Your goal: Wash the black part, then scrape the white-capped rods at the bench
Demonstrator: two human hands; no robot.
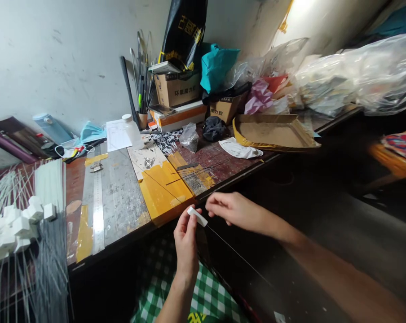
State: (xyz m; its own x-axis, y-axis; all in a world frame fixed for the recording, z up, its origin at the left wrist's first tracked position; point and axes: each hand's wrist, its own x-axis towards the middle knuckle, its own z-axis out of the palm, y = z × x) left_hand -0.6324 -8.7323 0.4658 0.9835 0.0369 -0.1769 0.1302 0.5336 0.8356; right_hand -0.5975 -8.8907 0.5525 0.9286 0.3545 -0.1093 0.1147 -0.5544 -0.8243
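Far left of my view: heap of white blocks (pixel 21 225) among pale rods (pixel 50 179). I'd guess a batch already worked or staged; can't confirm the rods actually enter the blocks. A grey rod bundle (pixel 51 264) runs below them and out of the bottom left, loose, so I count it as untouched stock. Left of centre, metal ruler (pixel 98 211) lies flat on the counter (pixel 219 167), not in use. Centre: yellow-taped board (pixel 165 190), with small metal bits (pixel 148 162) on the pale surface just above it and black-and-white pieces (pixel 167 142) piled beyond; none of those in hand, can't tell if they're waiting or done. Lower centre, the left hand (pixel 187 233) has its fingers clamped on the white piece (pixel 198 216), held tilted in front of the counter edge. A thin line (pixel 238 253) leaves the piece's right end toward the lower right; through it or only behind it, I can't tell. So I'd call this unit part-way: gripped, not set down. Just right of it, the right hand (pixel 228 208) is curled, apart from the piece; fingers look bunched, but I can't tell if they hold anything. Thin dark rods (pixel 189 174) above the hands lie loose, so likely unused. Total remaining: can't count from here.
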